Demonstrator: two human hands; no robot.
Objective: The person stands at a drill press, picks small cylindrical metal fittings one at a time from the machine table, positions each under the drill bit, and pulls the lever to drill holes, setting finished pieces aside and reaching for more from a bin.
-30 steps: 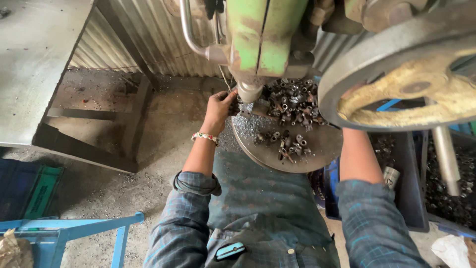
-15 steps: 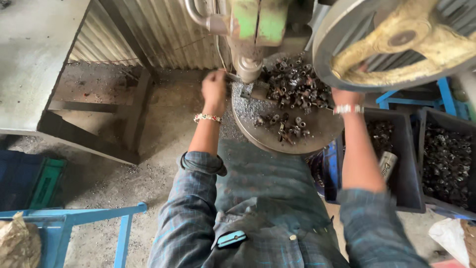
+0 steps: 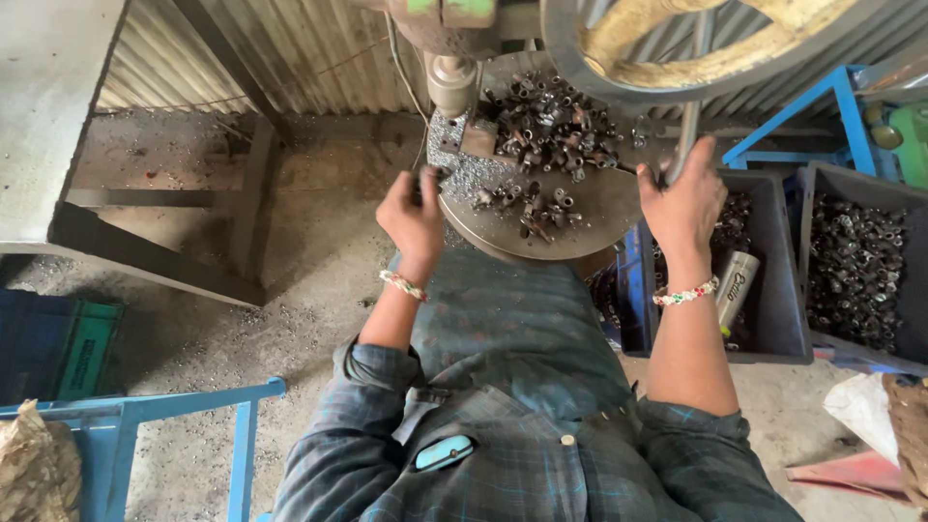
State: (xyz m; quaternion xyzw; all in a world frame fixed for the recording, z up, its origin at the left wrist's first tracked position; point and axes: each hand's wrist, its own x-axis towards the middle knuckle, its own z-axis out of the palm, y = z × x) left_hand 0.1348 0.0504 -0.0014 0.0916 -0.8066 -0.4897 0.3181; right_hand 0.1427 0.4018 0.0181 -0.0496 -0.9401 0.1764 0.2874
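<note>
A large yellowed handwheel point(image 3: 677, 43) is seen above the round metal worktop point(image 3: 590, 208), on which a heap of small metal parts point(image 3: 551, 126) is piled. Dark bins point(image 3: 773, 280) of similar parts are set at the right. The right hand point(image 3: 684, 198) is closed around a steel lever point(image 3: 684, 140). The left hand point(image 3: 414, 215) is curled at the worktop's edge, apparently pinching a part, though blur hides it.

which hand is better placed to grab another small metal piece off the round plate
Left. The left hand sits at the rim of the round plate, beside the small pile of metal pieces. The right hand is wrapped around the upright metal rod.
</note>
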